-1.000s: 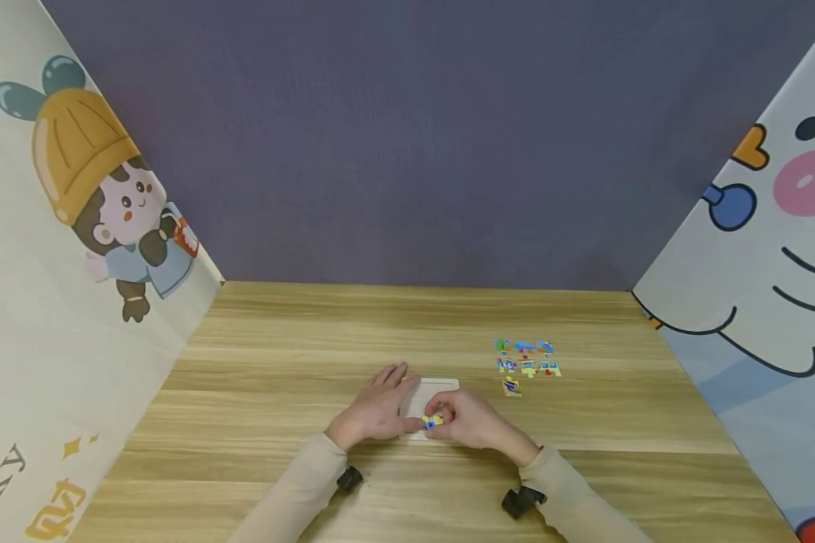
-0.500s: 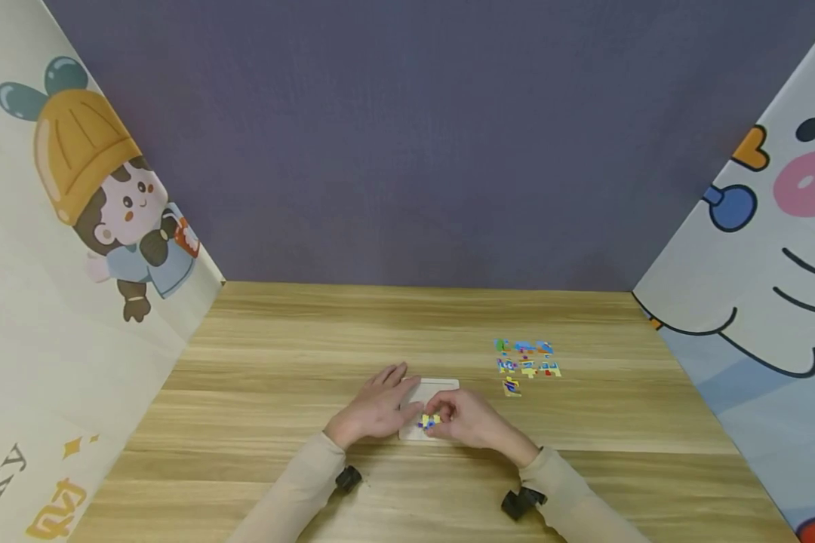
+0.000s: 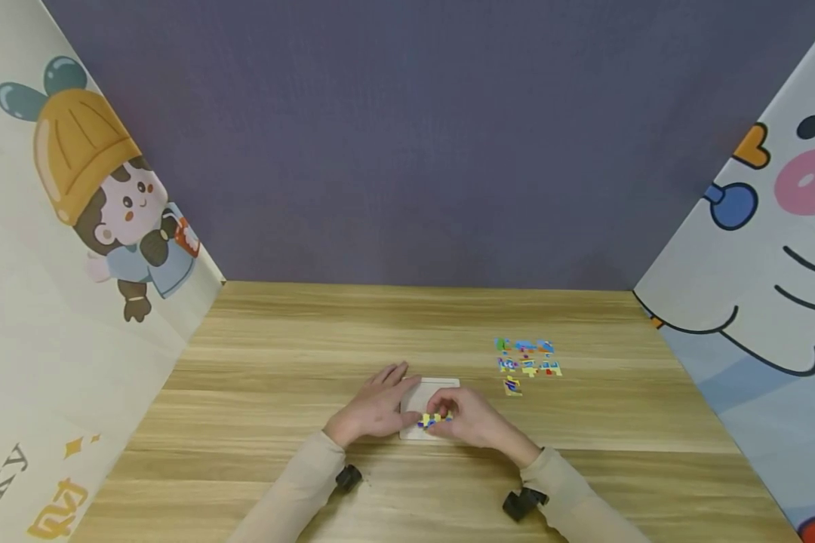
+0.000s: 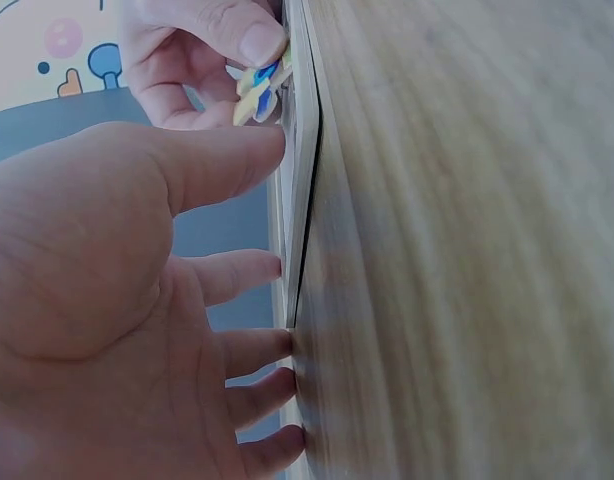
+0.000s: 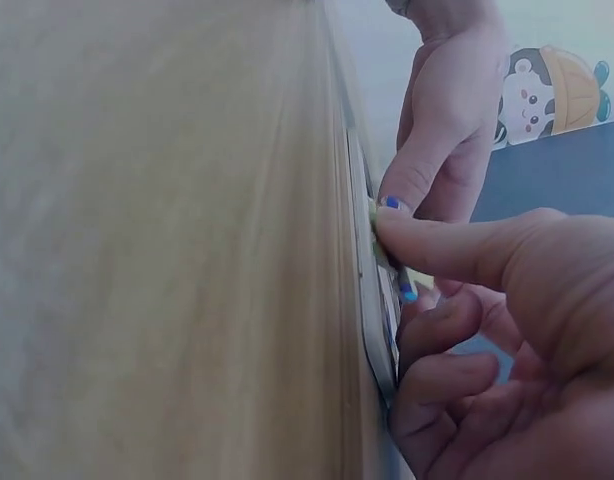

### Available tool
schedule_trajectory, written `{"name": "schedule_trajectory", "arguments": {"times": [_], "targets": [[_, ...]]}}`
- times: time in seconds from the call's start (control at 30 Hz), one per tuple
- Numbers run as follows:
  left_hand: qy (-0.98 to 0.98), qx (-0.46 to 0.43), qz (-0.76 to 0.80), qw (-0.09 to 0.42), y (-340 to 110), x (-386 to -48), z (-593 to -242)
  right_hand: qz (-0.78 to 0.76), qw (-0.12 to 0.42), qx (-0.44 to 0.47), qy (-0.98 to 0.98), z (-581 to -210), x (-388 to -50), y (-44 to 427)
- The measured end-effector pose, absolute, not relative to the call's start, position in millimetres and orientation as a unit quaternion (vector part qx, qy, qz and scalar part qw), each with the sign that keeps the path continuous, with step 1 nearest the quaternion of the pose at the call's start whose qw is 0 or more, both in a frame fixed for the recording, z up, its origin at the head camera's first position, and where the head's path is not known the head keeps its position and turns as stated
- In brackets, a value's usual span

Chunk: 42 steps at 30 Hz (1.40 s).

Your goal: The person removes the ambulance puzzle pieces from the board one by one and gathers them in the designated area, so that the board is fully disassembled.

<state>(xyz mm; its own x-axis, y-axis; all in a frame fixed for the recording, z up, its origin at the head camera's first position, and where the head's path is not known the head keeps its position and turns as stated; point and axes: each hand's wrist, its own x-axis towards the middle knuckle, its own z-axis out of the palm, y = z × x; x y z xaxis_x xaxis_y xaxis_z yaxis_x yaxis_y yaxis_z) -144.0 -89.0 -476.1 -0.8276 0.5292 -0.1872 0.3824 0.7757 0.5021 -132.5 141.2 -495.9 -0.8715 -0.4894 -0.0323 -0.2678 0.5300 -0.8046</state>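
Observation:
A small white rectangular tray [image 3: 424, 390] lies on the wooden table in front of the person. My left hand [image 3: 375, 407] rests along its left side with fingers spread and straight, thumb over the tray. Between the thumb and fingers of my right hand [image 3: 472, 419], a yellow and blue jigsaw puzzle piece [image 3: 426, 421] is pinched over the near part of the tray. The left wrist view shows that puzzle piece [image 4: 262, 92] tilted, close to the left thumb's tip. In the right wrist view the right fingers partly hide it; whether it touches the tray cannot be told.
Several colourful puzzle pieces [image 3: 527, 368] lie in rough rows on the table [image 3: 278, 362], right of the tray and farther back. One more piece [image 3: 512, 387] lies nearer, below those rows. A dark panel stands behind the table, with cartoon-printed walls at both sides.
Between the right fingers the puzzle piece has turned, and more of its yellow edge shows, reaching farther right. The left hand has stayed nearly still, and the loose pieces lie as before.

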Motion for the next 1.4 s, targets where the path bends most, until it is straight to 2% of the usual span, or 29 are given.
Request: {"name": "schedule_trajectory", "arguments": {"times": [0.2, 0.4, 0.7, 1.1, 1.4], "targets": [[0.928, 0.246, 0.23, 0.162, -89, -144, -475, -0.472, 0.154, -0.232, 0.837, -494, -134, 147], [0.928, 0.244, 0.232, 0.163, -89, -143, -475, -0.494, 0.185, -0.202, 0.825, -492, -137, 160], [0.929, 0.223, 0.249, 0.159, -84, -142, -476, -0.51, 0.187, -0.172, 0.822, -494, -145, 183], [0.934, 0.248, 0.235, 0.099, -66, -140, -472, -0.534, 0.189, -0.134, 0.813, -490, -149, 212], [0.937, 0.255, 0.209, 0.115, -62, -139, -475, -0.55, 0.173, -0.128, 0.807, -487, -153, 232]]}}
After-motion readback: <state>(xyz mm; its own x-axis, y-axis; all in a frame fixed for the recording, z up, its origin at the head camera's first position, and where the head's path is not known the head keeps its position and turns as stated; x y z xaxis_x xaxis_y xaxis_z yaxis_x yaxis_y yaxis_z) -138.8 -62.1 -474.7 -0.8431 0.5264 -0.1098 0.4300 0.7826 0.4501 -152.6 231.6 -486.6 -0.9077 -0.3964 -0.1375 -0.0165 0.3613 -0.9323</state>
